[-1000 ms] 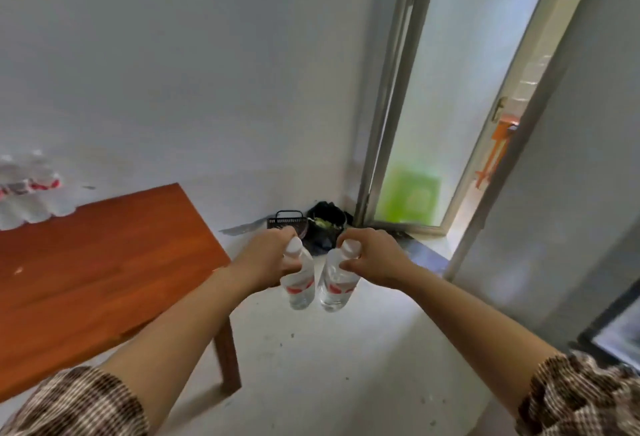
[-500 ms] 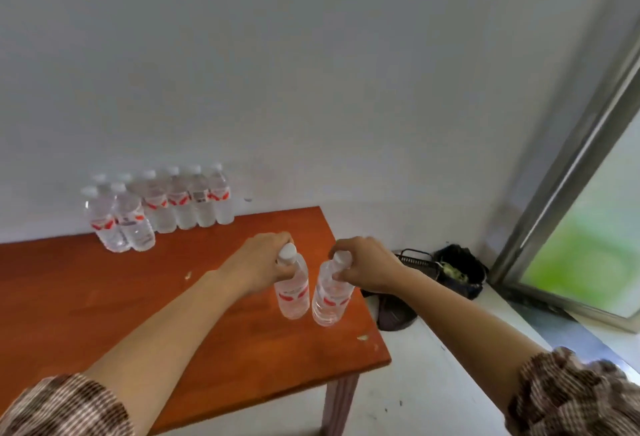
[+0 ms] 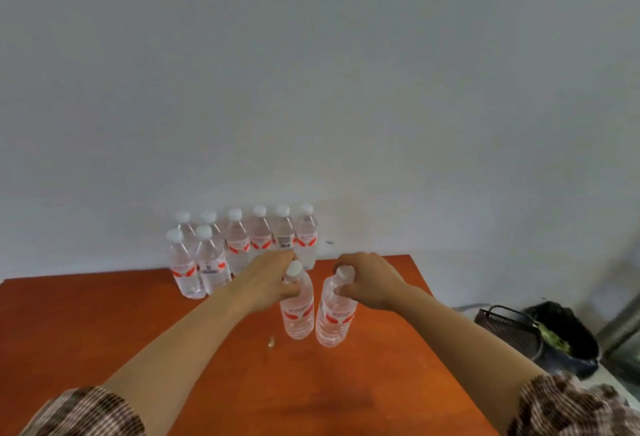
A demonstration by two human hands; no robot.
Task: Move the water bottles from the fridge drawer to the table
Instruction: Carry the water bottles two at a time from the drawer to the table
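My left hand [image 3: 268, 281] grips a clear water bottle [image 3: 298, 311] by its neck, just under the white cap. My right hand [image 3: 370, 279] grips a second water bottle [image 3: 334, 317] the same way. Both bottles hang upright, side by side, over the middle of the orange-brown wooden table [image 3: 104, 338]; whether their bases touch the top I cannot tell. Several more bottles with red labels [image 3: 239, 245] stand in rows at the table's far edge, against the white wall. The fridge drawer is out of view.
A black wire basket [image 3: 505, 328] and a black bag with green scraps [image 3: 561, 335] sit on the floor right of the table. A small pale scrap [image 3: 271, 342] lies on the tabletop near the held bottles. A metal door frame [image 3: 623, 317] shows at the far right.
The view has swung left from the doorway to face the table. Both hands have carried their bottles from over the floor to over the tabletop, closer to the standing rows.
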